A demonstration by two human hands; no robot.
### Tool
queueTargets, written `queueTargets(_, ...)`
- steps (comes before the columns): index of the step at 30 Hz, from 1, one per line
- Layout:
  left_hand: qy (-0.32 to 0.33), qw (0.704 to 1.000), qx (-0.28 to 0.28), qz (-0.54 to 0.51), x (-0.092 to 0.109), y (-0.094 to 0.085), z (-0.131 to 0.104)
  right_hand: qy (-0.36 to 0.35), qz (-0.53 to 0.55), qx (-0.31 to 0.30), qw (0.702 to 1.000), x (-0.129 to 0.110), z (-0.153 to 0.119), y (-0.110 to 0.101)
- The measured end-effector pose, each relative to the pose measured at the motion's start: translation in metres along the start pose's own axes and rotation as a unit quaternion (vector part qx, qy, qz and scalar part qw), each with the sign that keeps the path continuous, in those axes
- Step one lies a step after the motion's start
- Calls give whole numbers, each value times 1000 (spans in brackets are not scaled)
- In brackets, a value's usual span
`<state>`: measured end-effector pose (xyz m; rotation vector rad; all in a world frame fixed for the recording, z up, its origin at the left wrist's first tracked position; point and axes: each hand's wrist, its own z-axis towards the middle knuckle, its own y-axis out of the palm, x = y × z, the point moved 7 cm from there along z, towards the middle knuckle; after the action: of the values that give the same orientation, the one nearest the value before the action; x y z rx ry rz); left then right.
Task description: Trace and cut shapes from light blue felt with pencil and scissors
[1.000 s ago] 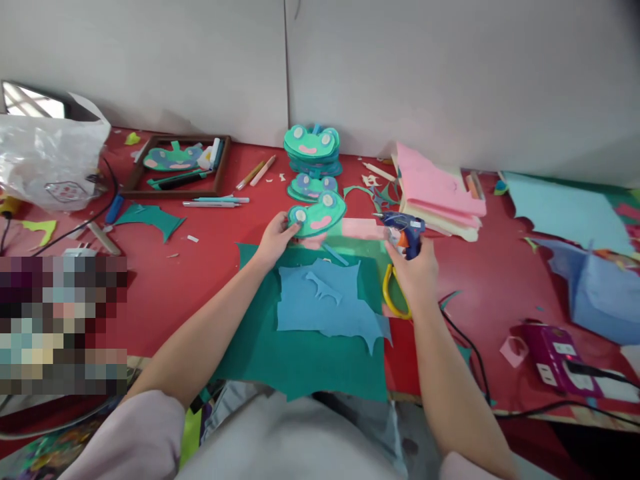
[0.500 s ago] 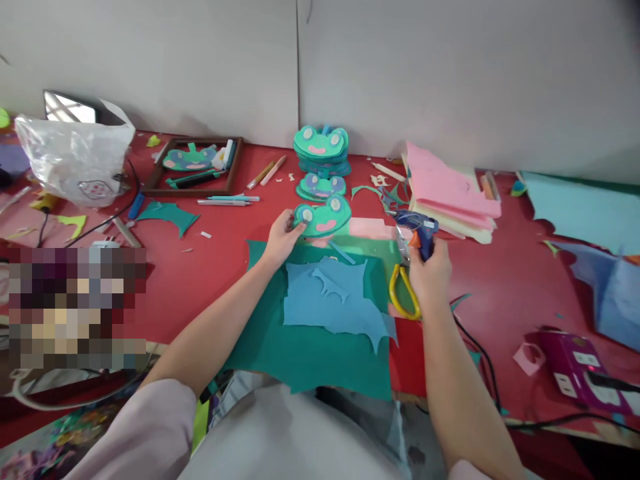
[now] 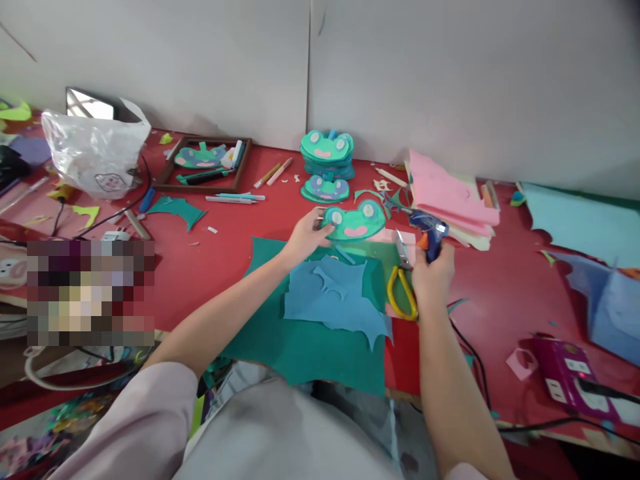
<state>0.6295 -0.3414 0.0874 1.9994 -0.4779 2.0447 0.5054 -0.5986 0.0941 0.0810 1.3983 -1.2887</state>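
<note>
My left hand (image 3: 311,232) pinches the left edge of a green felt frog face (image 3: 355,227) with pale round eyes and a pink mouth. In my right hand (image 3: 434,267) is a dark blue glue gun (image 3: 429,230) with an orange trigger, its nozzle pointing left towards the frog face, a small gap away. Yellow-handled scissors (image 3: 400,293) lie just left of my right hand. Below the frog face, blue felt pieces (image 3: 327,307) rest on a dark green felt sheet (image 3: 270,340). Behind it are a smaller frog face (image 3: 326,189) and a stack of frog faces (image 3: 327,150).
A brown tray (image 3: 163,183) with pens stands at the back left, beside a plastic bag (image 3: 95,157). Pink felt sheets (image 3: 445,190) lie at the back right. A purple power strip (image 3: 565,377) with cords sits at the front right. Felt scraps (image 3: 180,210) are scattered about.
My left hand has moved the frog face to the right and tilted it up, nearer to the glue gun. The glue gun stays in my right hand. The view has shifted slightly.
</note>
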Motion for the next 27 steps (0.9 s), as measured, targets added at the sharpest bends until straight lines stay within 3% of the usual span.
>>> queueTargets(3, 23, 986, 2, 163, 6, 4, 3, -2, 8, 5, 1000, 0, 0, -1)
queueTargets(7, 112, 925, 103, 348, 21, -27, 1, -1, 10, 0, 1000, -1, 0, 0)
queueTargets(11, 2, 920, 184, 347, 5, -81, 4, 4, 12, -5, 1000, -1, 0, 1)
queueTargets(14, -44, 935, 171, 308, -5, -100, 6, 7, 7, -12, 1000, -1, -1, 2)
queueTargets(17, -82, 953, 127, 263, -13, -95, 6, 9, 3, -15, 1000, -1, -1, 3)
queueTargets(21, -95, 963, 64, 245, -16, -76, 4, 11, -2, -19, 1000, -1, 0, 4)
queueTargets(27, -17, 978, 42, 203, -7, -65, 3, 7, 4, -20, 1000, -3, -1, 4)
